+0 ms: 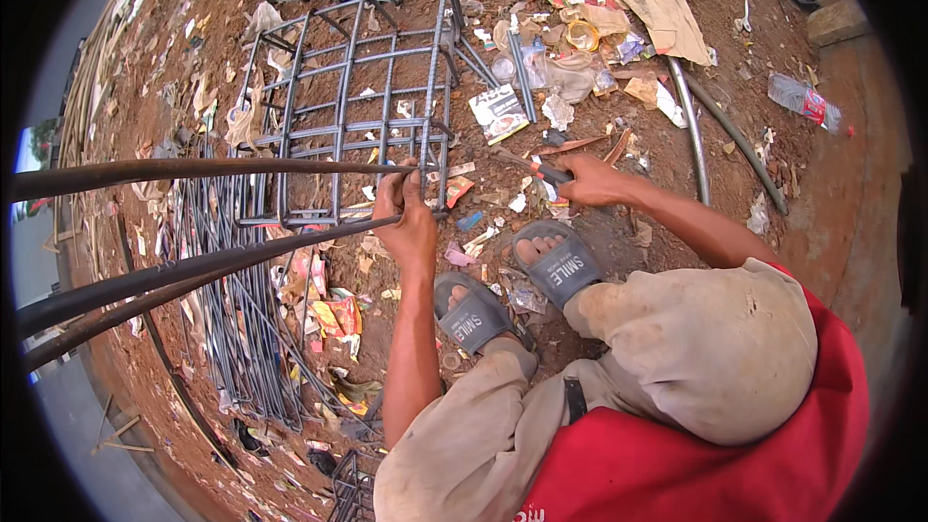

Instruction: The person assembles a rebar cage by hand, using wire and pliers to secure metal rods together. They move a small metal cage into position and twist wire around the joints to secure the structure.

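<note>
My left hand (411, 222) is closed at the near right corner of a steel rebar cage (340, 101), its thumb and fingers pinching the bar there. The cage lies on the dirt in front of me, made of long bars crossed by bent square ties. My right hand (592, 180) grips a dark-handled pair of pincers (551, 174) with some orange on it. Its metal end points left toward the cage corner, apart from it. The tool's jaws are too small to make out clearly. Long dark bars (193, 169) run from the left edge toward my left hand.
A bundle of thin rebar (227, 300) lies at the left. Litter covers the soil, with a cardboard piece (662, 10) and a plastic bottle (804, 101). Two pipes (691, 130) lie at the right. My sandalled feet (561, 261) are close below the hands.
</note>
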The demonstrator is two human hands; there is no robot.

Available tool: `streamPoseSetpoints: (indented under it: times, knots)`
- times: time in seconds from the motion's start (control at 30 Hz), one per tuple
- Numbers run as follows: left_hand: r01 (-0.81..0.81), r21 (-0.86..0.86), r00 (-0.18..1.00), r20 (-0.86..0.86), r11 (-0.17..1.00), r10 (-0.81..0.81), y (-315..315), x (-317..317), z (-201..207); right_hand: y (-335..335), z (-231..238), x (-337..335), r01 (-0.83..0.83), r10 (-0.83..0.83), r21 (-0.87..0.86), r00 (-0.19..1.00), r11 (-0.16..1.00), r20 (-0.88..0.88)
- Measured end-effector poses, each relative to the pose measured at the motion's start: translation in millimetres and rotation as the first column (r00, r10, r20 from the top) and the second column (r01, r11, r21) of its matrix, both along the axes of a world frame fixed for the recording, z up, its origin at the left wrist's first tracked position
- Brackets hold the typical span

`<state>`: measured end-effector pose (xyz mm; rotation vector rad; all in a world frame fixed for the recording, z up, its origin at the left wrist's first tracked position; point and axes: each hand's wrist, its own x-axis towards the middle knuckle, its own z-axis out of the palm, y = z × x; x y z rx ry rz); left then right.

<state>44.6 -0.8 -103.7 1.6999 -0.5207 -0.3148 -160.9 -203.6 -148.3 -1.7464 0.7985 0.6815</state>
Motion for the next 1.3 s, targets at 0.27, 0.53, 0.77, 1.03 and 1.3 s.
streamPoseSetpoints:
  times: [0.27,0.53,0.77,1.03,1.3]
  knots:
    - [0.031,0.003,1.0,0.0,1.0,-0.031,3,1,5,35,55,11,0.104,0.52,-0.827,0.733,0.552,0.44]
    - [0.018,0.022,1.0,0.021,1.0,-0.018,4,3,1,21,72,25,-0.185,0.359,-0.47,0.879,0.863,0.313]
    - [-0.01,-0.053,1.0,-0.01,0.999,0.01,-1,1,-3,9,75,36,-0.378,0.462,-0.301,0.839,0.875,0.289]
    - [-0.025,-0.032,0.999,0.043,0.999,0.027,2,5,-10,-8,100,61,-0.536,0.622,-0.417,0.778,0.734,0.094]
    - [-0.029,-0.038,0.997,0.068,0.999,0.032,3,7,-13,21,137,63,-0.516,0.594,-0.498,0.804,0.697,-0.002]
